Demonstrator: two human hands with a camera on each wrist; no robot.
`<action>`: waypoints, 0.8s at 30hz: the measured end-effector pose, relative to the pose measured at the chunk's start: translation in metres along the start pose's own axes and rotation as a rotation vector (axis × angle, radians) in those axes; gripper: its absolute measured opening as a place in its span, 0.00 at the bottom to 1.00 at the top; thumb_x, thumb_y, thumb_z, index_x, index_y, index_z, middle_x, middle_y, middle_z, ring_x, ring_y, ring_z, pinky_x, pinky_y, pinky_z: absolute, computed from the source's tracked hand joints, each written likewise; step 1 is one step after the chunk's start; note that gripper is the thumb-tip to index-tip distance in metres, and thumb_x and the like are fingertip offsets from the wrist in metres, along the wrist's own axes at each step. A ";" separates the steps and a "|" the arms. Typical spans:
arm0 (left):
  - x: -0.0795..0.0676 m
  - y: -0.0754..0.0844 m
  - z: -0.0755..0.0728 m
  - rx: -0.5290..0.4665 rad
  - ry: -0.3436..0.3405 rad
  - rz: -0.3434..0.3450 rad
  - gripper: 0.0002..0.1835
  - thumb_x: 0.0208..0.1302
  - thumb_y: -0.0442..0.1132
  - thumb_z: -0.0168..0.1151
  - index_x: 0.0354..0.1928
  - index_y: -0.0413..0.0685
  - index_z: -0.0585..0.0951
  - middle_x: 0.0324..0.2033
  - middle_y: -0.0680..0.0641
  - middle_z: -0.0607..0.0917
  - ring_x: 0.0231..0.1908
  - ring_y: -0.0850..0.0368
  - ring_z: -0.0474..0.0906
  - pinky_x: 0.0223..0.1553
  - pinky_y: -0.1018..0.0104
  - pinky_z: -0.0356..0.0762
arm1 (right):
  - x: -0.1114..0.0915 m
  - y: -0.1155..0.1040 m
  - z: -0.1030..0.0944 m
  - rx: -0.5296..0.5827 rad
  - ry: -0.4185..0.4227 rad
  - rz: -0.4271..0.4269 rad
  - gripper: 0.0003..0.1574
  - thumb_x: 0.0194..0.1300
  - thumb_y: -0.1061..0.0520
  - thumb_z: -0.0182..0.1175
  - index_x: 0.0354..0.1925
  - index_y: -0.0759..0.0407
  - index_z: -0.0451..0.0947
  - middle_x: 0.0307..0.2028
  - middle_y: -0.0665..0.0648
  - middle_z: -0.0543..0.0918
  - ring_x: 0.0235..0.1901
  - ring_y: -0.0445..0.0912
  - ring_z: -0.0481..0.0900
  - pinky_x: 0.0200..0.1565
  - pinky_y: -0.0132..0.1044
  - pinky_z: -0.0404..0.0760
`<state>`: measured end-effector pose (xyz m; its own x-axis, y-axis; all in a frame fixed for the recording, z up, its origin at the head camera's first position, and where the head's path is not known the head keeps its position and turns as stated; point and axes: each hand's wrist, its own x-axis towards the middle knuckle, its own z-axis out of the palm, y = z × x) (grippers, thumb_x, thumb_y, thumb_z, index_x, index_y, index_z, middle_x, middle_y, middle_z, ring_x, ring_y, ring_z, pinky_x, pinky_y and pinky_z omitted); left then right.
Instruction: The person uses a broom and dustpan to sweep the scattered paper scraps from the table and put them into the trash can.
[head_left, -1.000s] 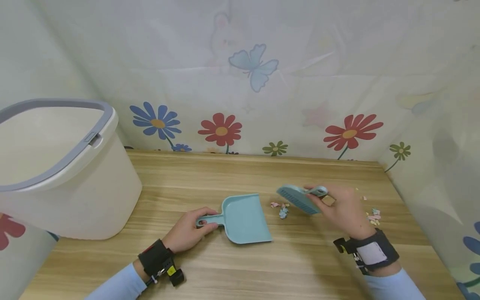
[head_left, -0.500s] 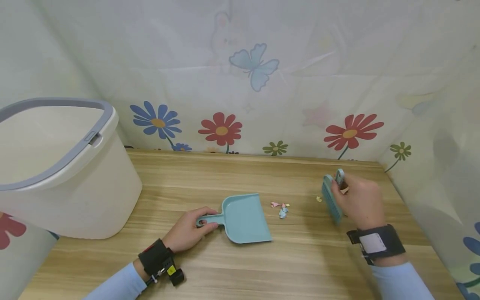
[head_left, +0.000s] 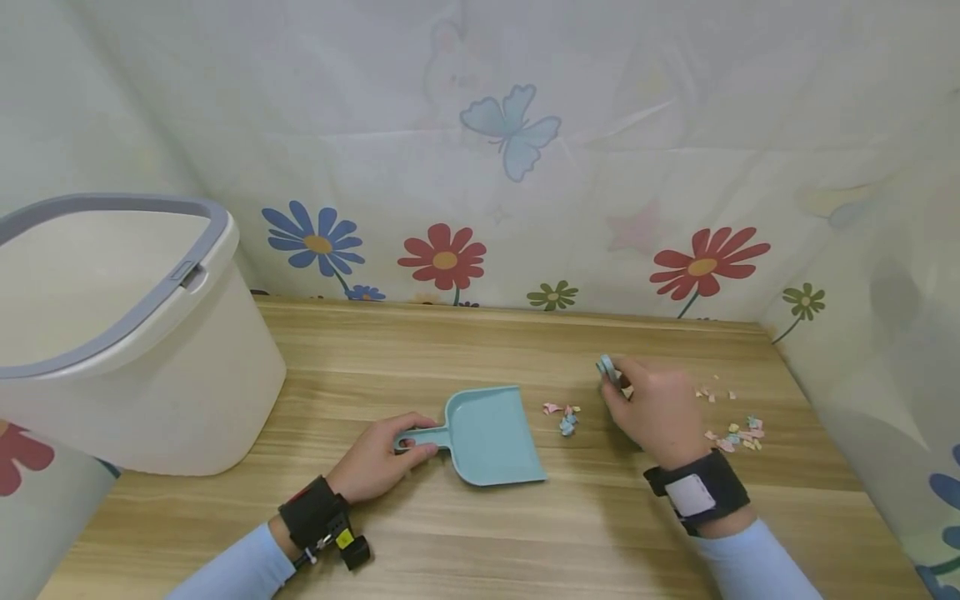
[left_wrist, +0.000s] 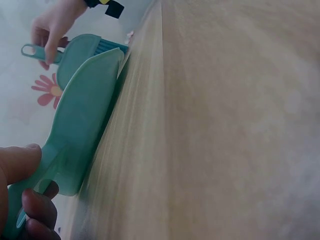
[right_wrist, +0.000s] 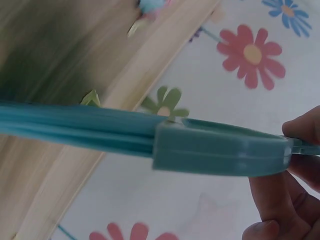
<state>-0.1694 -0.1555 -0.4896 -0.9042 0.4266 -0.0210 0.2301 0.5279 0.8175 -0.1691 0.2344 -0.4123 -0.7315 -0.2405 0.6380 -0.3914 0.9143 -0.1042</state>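
My left hand (head_left: 378,462) grips the handle of a light blue dustpan (head_left: 495,437), which lies on the wooden table with its wide edge to the right. My right hand (head_left: 660,408) pinches the handle of a matching small brush (right_wrist: 222,150). In the head view the hand hides most of the brush. Its bristles point down toward the tabletop in the left wrist view. A little pile of coloured paper scraps (head_left: 568,423) lies between the pan's edge and the brush. More pastel scraps (head_left: 738,437) are scattered right of my right hand.
A big white bin (head_left: 172,367) with a grey rim stands at the left. Behind the table (head_left: 420,342) hangs a flower-printed curtain (head_left: 360,117), which also closes off the right side.
The brush in my right hand went right toward the scattered scraps, then came back left, turning upright. The left hand and dustpan stayed put.
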 end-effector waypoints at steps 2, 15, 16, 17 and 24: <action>0.000 0.000 0.000 -0.013 0.006 -0.004 0.18 0.70 0.53 0.68 0.58 0.60 0.84 0.47 0.57 0.87 0.31 0.62 0.76 0.32 0.71 0.73 | 0.001 -0.011 0.005 0.027 -0.003 -0.020 0.13 0.53 0.63 0.77 0.38 0.67 0.86 0.26 0.61 0.88 0.20 0.48 0.84 0.21 0.37 0.75; 0.000 0.001 0.001 -0.059 0.073 -0.007 0.20 0.67 0.53 0.71 0.57 0.55 0.87 0.53 0.52 0.89 0.50 0.60 0.85 0.47 0.71 0.80 | 0.010 -0.075 0.025 0.150 -0.019 -0.079 0.12 0.55 0.59 0.77 0.38 0.62 0.89 0.27 0.57 0.89 0.23 0.44 0.85 0.25 0.36 0.81; 0.000 0.001 0.001 -0.060 0.074 -0.005 0.20 0.67 0.53 0.71 0.57 0.54 0.87 0.53 0.52 0.89 0.51 0.60 0.85 0.48 0.71 0.80 | 0.011 -0.078 0.026 0.162 -0.016 -0.082 0.11 0.56 0.59 0.76 0.38 0.61 0.89 0.27 0.56 0.89 0.23 0.43 0.85 0.25 0.36 0.81; 0.000 0.001 0.001 -0.060 0.075 -0.003 0.20 0.67 0.53 0.71 0.57 0.54 0.87 0.53 0.52 0.89 0.51 0.60 0.85 0.49 0.70 0.80 | 0.012 -0.081 0.027 0.176 -0.014 -0.081 0.10 0.57 0.58 0.76 0.38 0.61 0.89 0.27 0.56 0.89 0.23 0.43 0.85 0.25 0.35 0.81; -0.001 0.001 0.000 -0.034 0.077 -0.008 0.20 0.67 0.54 0.71 0.57 0.55 0.87 0.53 0.53 0.89 0.52 0.60 0.84 0.50 0.68 0.80 | 0.023 -0.086 0.021 0.380 0.040 0.044 0.05 0.63 0.61 0.71 0.36 0.62 0.87 0.25 0.55 0.88 0.20 0.40 0.82 0.22 0.27 0.77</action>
<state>-0.1681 -0.1556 -0.4885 -0.9311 0.3644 0.0157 0.2119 0.5054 0.8365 -0.1637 0.1436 -0.4049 -0.7327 -0.1837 0.6553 -0.5447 0.7355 -0.4029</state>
